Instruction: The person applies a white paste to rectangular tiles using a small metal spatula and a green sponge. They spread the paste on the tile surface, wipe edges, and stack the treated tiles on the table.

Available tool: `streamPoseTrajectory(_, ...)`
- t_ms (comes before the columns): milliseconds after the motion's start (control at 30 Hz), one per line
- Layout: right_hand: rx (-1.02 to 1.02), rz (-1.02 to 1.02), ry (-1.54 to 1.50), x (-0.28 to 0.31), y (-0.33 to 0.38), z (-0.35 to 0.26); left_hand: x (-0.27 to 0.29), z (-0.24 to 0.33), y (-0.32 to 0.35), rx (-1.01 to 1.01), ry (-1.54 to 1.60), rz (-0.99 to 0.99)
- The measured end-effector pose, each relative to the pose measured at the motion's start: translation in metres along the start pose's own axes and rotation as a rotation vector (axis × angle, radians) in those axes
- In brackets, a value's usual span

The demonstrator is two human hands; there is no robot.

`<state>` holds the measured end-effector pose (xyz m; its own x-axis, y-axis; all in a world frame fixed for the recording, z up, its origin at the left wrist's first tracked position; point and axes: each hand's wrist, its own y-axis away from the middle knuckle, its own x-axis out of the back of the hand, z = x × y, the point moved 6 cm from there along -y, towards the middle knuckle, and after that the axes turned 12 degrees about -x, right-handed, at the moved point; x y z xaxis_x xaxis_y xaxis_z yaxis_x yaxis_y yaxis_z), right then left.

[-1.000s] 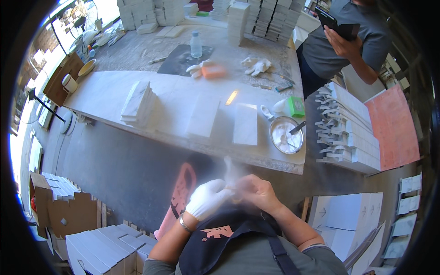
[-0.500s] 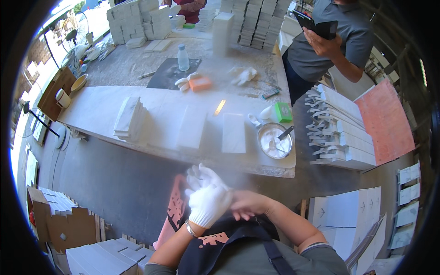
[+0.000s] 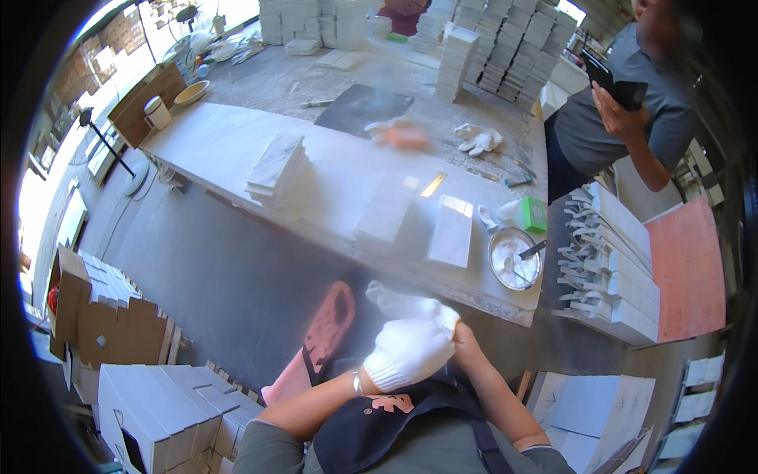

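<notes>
My left hand [image 3: 412, 349] wears a white knitted work glove and has a metal band at its wrist. Its fingers are closed on a second white glove [image 3: 399, 302], whose finger end points to the left. At that glove's cuff is my right hand [image 3: 466, 344], bare at the wrist. The right fingers are hidden by the cloth, so I cannot tell how far inside they are. Both hands are close together in front of my dark apron [image 3: 379, 426], short of the table edge.
On the table [image 3: 237, 150] are stacked white tiles [image 3: 276, 167], a single tile [image 3: 452, 231], a metal bowl of white paste [image 3: 505, 261], a green box [image 3: 534, 215] and another pair of gloves [image 3: 478, 140]. A person [image 3: 624, 103] holding a tablet stands at the right. Cartons [image 3: 158, 403] flank me.
My right hand has come up to the loose glove's cuff and its fingers are now covered. The view has turned, so the table sits further right and tilted.
</notes>
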<state>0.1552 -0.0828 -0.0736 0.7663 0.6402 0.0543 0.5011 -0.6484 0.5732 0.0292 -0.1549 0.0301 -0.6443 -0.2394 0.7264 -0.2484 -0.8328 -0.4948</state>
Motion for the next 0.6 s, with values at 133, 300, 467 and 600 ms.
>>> streamPoseTrajectory(133,0.025,-0.381,0.363,-0.013,0.010,-0.046,-0.013,0.012,-0.014,-0.172,-0.079,-0.034)
streamPoseTrajectory(300,-0.004,-0.419,-0.352,-0.010,0.011,-0.079,-0.002,0.019,-0.020,-0.003,0.109,-0.053)
streamPoseTrajectory(467,0.160,-0.458,-0.871,-0.009,0.001,-0.098,0.005,0.019,-0.028,-0.018,0.082,-0.323)
streamPoseTrajectory(600,0.369,-0.254,-0.254,-0.007,-0.007,-0.118,0.004,0.020,-0.031,0.027,0.138,-0.388)
